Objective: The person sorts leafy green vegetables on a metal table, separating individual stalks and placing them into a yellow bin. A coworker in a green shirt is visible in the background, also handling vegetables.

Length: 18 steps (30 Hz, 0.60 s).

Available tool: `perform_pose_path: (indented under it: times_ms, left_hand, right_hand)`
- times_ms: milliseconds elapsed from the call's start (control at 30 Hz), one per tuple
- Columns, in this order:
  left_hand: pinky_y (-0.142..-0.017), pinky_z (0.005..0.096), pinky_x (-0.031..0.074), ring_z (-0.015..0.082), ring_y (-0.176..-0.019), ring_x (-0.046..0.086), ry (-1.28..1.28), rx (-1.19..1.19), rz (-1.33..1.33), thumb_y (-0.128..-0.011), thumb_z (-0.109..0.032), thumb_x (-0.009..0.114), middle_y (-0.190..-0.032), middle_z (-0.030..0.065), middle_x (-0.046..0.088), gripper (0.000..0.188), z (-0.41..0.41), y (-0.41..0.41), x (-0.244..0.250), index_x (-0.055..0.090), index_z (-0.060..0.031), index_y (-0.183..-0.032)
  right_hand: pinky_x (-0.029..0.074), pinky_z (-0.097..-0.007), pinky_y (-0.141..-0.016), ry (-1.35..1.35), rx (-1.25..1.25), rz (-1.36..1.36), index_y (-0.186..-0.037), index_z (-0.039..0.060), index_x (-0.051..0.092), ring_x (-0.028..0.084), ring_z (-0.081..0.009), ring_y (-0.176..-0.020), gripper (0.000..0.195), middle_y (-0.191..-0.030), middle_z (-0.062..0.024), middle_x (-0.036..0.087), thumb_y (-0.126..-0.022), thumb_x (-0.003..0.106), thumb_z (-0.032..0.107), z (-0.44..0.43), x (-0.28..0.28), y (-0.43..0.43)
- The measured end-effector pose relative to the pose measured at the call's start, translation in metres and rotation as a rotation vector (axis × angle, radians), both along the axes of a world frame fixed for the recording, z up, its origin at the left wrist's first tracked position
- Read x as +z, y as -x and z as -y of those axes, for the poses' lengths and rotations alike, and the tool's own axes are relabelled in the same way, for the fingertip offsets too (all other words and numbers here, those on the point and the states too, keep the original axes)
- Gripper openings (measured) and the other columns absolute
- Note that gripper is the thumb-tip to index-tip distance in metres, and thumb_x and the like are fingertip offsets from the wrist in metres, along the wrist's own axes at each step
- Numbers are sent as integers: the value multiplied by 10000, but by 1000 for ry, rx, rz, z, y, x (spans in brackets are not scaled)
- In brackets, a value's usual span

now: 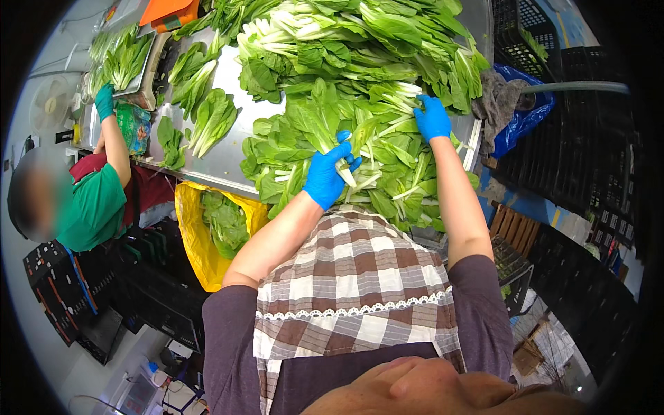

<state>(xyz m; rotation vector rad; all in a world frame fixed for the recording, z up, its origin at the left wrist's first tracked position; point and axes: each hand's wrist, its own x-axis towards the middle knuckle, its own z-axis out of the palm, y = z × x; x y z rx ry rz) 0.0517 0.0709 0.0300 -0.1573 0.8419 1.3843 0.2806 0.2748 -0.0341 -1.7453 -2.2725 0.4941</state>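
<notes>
My left hand (328, 174), in a blue glove, holds a leafy green (320, 124) by its pale stem, leaves pointing away from me. Loose leaves (275, 150) lie beneath and around it on the metal table (228, 174). My right hand (433, 118), gloved in blue too, touches the white stem ends of greens (402, 96) at the right of the heap; whether its fingers grip them I cannot tell. Beyond both hands rises a large pile of greens (363, 36). Smaller bunches (212, 119) lie to the left on the bare metal.
A co-worker (93, 207) at the left reaches with a green glove to greens on a scale. A yellow bag (192, 233) of leaves hangs at the table's near edge. An orange container (168, 13) stands at the back left. Black crates (524, 36) and a grey cloth (498, 104) are at the right.
</notes>
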Motion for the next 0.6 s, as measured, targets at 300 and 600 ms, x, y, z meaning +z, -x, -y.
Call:
perform_pose_path:
  times_ms: [300, 600]
  left_hand:
    - [-746, 336, 517, 149, -764, 599, 24, 56, -7, -820, -61, 667, -907, 36, 619, 291, 2, 1, -8, 559, -96, -1088]
    - [-780, 363, 519, 220, -879, 613, -32, 68, 0, -842, -37, 627, -997, 104, 623, 317, -9, -15, -9, 539, -10, -1145]
  right_hand:
    - [492, -345, -650, 271, 1, -241, -857, 89, 643, 607, -234, -685, 224, -748, -102, 632, -689, 759, 182, 23, 39, 7]
    - [473, -267, -627, 553, 133, -750, -888, 53, 633, 555, -90, -687, 182, -791, -38, 635, -753, 742, 107, 136, 63, 58]
